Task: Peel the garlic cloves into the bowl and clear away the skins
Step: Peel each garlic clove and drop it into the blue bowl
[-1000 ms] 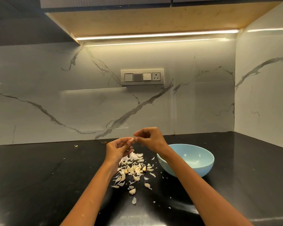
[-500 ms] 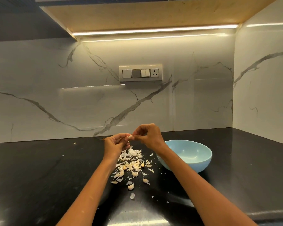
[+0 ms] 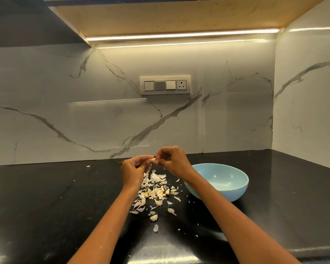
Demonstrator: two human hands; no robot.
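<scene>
Since a second ago the two hands have barely shifted: they remain raised together over the pile, fingertips meeting on the same clove, the right one now a touch higher than the left.

The polished black stone countertop (image 3: 46, 202) is glossy and faintly speckled, backed by a white marble-look wall (image 3: 65, 111) with grey veins and a cream switch plate (image 3: 165, 85). On the counter to the right sits a round, smooth pale-blue bowl (image 3: 234, 189); no cloves can be made out inside. Just left of it lies a loose scatter of papery white skins and yellowish garlic cloves (image 3: 156, 191), thin curled flakes among plump pieces.

Both forearms reach forward. The left hand (image 3: 131, 169) is curled, thumb and fingers pinching a small pale garlic clove (image 3: 152, 159) held in the air above the scatter. The right hand (image 3: 174, 161), fingers bent inward, pinches the clove's other end.
</scene>
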